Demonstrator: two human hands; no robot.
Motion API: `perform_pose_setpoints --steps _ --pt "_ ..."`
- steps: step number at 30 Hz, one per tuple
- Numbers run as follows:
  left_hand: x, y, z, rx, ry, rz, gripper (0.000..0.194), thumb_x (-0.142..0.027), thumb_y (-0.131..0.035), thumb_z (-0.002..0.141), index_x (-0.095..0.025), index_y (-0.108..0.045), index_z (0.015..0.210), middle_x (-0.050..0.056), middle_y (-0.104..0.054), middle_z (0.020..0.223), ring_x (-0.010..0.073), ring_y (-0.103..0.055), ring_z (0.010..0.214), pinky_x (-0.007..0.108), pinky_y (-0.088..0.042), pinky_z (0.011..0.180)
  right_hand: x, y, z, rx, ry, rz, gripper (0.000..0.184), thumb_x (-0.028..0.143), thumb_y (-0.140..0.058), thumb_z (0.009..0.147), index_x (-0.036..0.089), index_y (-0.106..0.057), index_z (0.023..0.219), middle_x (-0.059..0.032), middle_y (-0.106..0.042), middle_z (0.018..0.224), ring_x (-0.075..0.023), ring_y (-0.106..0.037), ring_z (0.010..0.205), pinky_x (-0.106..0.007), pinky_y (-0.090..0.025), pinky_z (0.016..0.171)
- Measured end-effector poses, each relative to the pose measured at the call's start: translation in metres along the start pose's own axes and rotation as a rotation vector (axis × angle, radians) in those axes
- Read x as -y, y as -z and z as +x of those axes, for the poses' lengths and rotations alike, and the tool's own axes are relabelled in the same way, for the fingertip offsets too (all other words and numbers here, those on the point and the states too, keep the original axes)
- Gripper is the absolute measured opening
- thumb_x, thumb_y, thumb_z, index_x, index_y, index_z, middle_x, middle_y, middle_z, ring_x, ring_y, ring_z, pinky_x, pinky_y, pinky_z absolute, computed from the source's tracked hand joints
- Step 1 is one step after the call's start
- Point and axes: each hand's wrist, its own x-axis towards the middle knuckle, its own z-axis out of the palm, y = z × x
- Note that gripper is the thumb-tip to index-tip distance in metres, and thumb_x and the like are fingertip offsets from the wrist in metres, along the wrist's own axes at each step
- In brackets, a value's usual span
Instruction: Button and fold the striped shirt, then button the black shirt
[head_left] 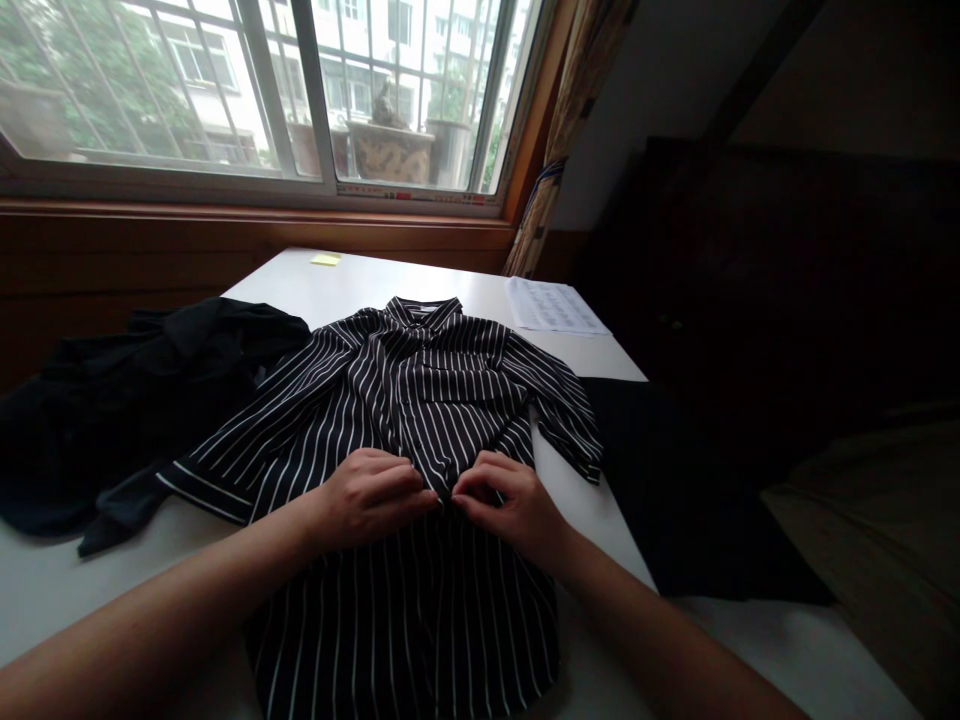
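A black shirt with white stripes (450, 385) lies spread front side up, its collar toward the window and its sleeves out to both sides. Both hands meet at the middle of its front placket. My left hand (379, 495) pinches the fabric there between thumb and fingers. Just beside it, my right hand (510, 500) is closed in a pinch on the same strip of the shirt. The cloth is slightly raised and creased between the fingertips. Any button at that spot is hidden by the fingers.
The shirt rests on a white table (277, 275). A heap of dark clothing (150, 400) lies at left, and a flat black cloth (697, 490) hangs over the right edge. Printed papers (559, 306) and a yellow sticky note (325, 260) sit toward the window (330, 100).
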Motion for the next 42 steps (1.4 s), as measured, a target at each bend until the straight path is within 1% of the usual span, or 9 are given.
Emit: perform_pose_setpoints --steps 6,12,21,24,26,28,32,39,42 --pt "-0.002 0.002 0.004 0.003 0.005 -0.012 0.003 -0.017 -0.058 0.098 -0.017 -0.061 0.096 -0.005 -0.058 0.068 0.0087 -0.051 0.054 0.023 -0.04 0.048 0.002 -0.003 0.001 -0.032 -0.004 -0.029 0.005 0.024 -0.068 0.09 0.022 -0.07 0.086 0.0013 -0.056 0.076 -0.0152 -0.055 0.074 -0.03 -0.046 0.071" --pt "-0.003 0.003 0.007 0.021 0.009 -0.021 0.009 -0.016 -0.057 0.099 -0.017 -0.061 0.091 -0.005 -0.058 0.066 0.0081 -0.049 0.051 0.025 -0.036 0.046 0.001 -0.005 0.003 -0.044 -0.023 -0.038 0.008 0.026 -0.067 0.092 0.022 -0.07 0.085 0.0003 -0.06 0.079 -0.015 -0.054 0.074 -0.031 -0.046 0.072" --pt "-0.004 0.0 0.007 0.046 0.033 -0.026 0.015 -0.017 -0.054 0.101 -0.017 -0.062 0.088 -0.004 -0.056 0.065 0.0089 -0.047 0.051 0.026 -0.034 0.045 0.003 -0.006 0.003 -0.033 0.009 0.056 0.009 0.027 -0.067 0.093 0.021 -0.07 0.088 0.0001 -0.06 0.08 -0.0143 -0.056 0.073 -0.03 -0.047 0.07" --pt "-0.003 0.001 0.006 0.024 0.034 -0.025 0.014 -0.017 -0.054 0.101 -0.017 -0.062 0.089 -0.005 -0.056 0.065 0.0086 -0.048 0.052 0.025 -0.036 0.047 0.004 -0.004 0.002 0.0 0.036 0.098 0.008 0.028 -0.067 0.092 0.022 -0.07 0.098 -0.0001 -0.059 0.084 -0.0142 -0.057 0.075 -0.03 -0.049 0.072" --pt "-0.003 0.0 0.005 0.022 0.036 -0.027 0.012 -0.018 -0.054 0.1 -0.017 -0.061 0.09 -0.004 -0.057 0.067 0.0086 -0.05 0.054 0.024 -0.037 0.048 0.003 -0.003 0.001 0.048 0.064 0.106 0.017 0.029 -0.07 0.091 0.024 -0.069 0.107 0.0001 -0.057 0.086 -0.0142 -0.057 0.076 -0.029 -0.05 0.072" --pt "-0.002 -0.001 0.002 0.033 0.035 -0.039 0.01 -0.017 -0.056 0.099 -0.018 -0.061 0.09 -0.005 -0.057 0.068 0.0088 -0.051 0.056 0.024 -0.038 0.049 0.002 -0.002 0.001 0.083 0.084 0.105 0.021 0.031 -0.071 0.091 0.024 -0.07 0.111 -0.0001 -0.056 0.088 -0.0141 -0.056 0.077 -0.029 -0.051 0.072" --pt "0.0 -0.004 -0.002 0.053 0.026 -0.057 0.006 -0.015 -0.06 0.096 -0.018 -0.061 0.09 -0.005 -0.056 0.069 0.0087 -0.051 0.057 0.023 -0.038 0.049 -0.001 -0.003 0.001 0.078 0.074 0.113 0.016 0.031 -0.07 0.092 0.024 -0.073 0.106 -0.001 -0.057 0.089 -0.0138 -0.057 0.078 -0.028 -0.051 0.071" --pt "-0.001 -0.005 -0.004 0.092 0.03 -0.036 0.006 -0.019 -0.06 0.097 -0.018 -0.062 0.091 -0.003 -0.058 0.071 0.0103 -0.051 0.057 0.025 -0.037 0.049 0.001 0.0 0.001 0.091 0.059 0.1 0.015 0.033 -0.07 0.092 0.023 -0.072 0.103 -0.0004 -0.06 0.087 -0.0143 -0.059 0.077 -0.029 -0.051 0.072" --pt "-0.001 -0.007 -0.004 0.132 0.08 -0.031 0.008 -0.022 -0.06 0.097 -0.018 -0.064 0.092 -0.002 -0.06 0.075 0.0108 -0.053 0.06 0.025 -0.041 0.052 -0.003 0.008 0.001 0.03 0.012 0.054 0.015 0.033 -0.068 0.094 0.023 -0.07 0.105 -0.0003 -0.062 0.088 -0.0147 -0.06 0.078 -0.03 -0.051 0.073"
